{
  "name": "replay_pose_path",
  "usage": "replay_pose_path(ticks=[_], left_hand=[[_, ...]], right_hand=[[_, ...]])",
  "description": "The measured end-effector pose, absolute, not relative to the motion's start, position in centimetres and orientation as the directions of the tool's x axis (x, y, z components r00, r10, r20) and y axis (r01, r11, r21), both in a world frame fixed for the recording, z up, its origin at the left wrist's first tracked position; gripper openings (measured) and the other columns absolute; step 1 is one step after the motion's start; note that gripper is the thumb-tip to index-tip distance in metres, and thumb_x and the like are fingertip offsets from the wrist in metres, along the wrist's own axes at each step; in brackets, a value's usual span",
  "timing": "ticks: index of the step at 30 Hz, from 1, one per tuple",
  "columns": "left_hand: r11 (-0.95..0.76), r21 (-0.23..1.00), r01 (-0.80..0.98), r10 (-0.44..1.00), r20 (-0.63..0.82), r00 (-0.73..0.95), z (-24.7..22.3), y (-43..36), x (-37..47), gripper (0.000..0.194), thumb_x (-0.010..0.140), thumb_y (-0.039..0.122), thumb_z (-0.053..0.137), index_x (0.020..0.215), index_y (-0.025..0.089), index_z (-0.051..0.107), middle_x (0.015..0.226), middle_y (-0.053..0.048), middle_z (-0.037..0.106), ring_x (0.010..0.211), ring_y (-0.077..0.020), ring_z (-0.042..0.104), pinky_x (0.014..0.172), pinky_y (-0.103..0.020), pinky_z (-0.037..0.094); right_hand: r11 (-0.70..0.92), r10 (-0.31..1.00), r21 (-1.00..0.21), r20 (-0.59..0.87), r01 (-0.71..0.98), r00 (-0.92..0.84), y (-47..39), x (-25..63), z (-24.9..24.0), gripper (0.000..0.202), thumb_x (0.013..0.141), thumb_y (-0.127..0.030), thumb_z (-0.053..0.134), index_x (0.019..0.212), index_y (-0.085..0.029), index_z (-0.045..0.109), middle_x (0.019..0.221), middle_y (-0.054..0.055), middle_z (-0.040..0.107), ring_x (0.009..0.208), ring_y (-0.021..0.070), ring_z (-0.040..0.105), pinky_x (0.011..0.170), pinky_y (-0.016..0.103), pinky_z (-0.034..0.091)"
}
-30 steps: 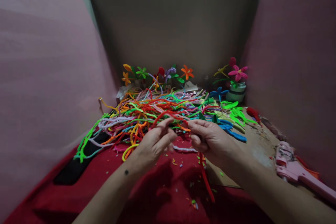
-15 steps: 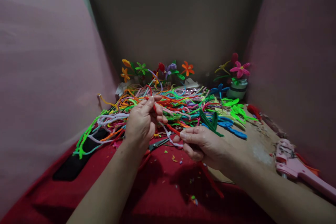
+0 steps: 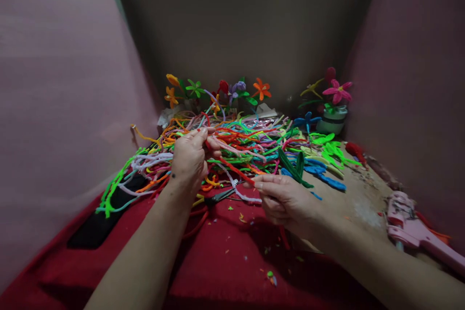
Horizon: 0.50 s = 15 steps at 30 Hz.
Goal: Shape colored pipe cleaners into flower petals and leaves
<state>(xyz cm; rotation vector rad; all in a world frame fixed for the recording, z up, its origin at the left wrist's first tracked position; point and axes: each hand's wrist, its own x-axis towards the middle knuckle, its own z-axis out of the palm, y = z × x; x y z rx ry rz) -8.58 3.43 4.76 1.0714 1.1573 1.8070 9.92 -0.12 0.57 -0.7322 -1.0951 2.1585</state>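
A red pipe cleaner (image 3: 234, 169) stretches between my two hands, slanting down to the right. My left hand (image 3: 194, 152) pinches its upper part in front of the colourful pile. Lower and to the right, my right hand (image 3: 281, 198) grips the same strand between thumb and fingers, and a red end hangs below that hand. Behind both hands spreads a heap of many-coloured pipe cleaners (image 3: 240, 135). Scissors (image 3: 220, 197) lie under the gap between my hands, their handles partly hidden by my left wrist.
Pipe-cleaner flowers (image 3: 262, 88) stand along the back, with a pink one (image 3: 337, 92) in a pale pot (image 3: 331, 121). A pink glue gun (image 3: 410, 227) lies at right on cardboard (image 3: 359, 203). A black flat object (image 3: 90, 227) and scraps rest on red cloth (image 3: 214, 271).
My hands have moved slightly apart, and more of the red strand shows between them. The red end below my right hand now shows less. The view has shifted slightly.
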Motion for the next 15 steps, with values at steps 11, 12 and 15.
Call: replay_pose_path(ticks=[11, 12, 15], left_hand=[[-0.127, 0.947, -0.294, 0.991, 0.111, -0.072, 3.8, 3.3, -9.3, 0.028, 0.074, 0.038, 0.059, 0.082, 0.011, 0.058, 0.058, -0.002, 0.059, 0.043, -0.01, 0.053, 0.039, -0.02, 0.042], [-0.052, 0.943, -0.329, 0.996, 0.072, 0.046, 3.7, 3.0, -8.9, 0.03, 0.072, 0.037, 0.062, 0.085, 0.011, 0.059, 0.064, -0.004, 0.061, 0.048, -0.0113, 0.056, 0.043, -0.022, 0.045], [0.07, 0.96, -0.272, 0.964, 0.005, 0.268, 3.0, 2.3, -7.5, 0.026, 0.066, 0.024, 0.069, 0.088, 0.011, 0.062, 0.067, -0.005, 0.064, 0.055, -0.0116, 0.059, 0.052, -0.022, 0.048]], right_hand=[[-0.523, 0.714, -0.785, -0.19, -0.332, -0.674, 0.3, 10.4, 0.5, 0.014, 0.077, -0.028, 0.057, 0.081, -0.015, 0.06, 0.033, -0.013, 0.021, 0.031, 0.0027, 0.008, 0.033, 0.018, 0.009], [-0.527, 0.723, -0.772, -0.189, -0.354, -0.664, 0.4, 10.5, 0.4, 0.016, 0.077, -0.028, 0.057, 0.082, -0.014, 0.061, 0.034, -0.013, 0.022, 0.031, 0.0026, 0.008, 0.033, 0.018, 0.009], [-0.542, 0.733, -0.745, -0.193, -0.389, -0.652, 0.8, 10.6, 0.2, 0.016, 0.076, -0.028, 0.056, 0.081, -0.014, 0.061, 0.035, -0.012, 0.025, 0.031, 0.0023, 0.011, 0.034, 0.018, 0.01]])
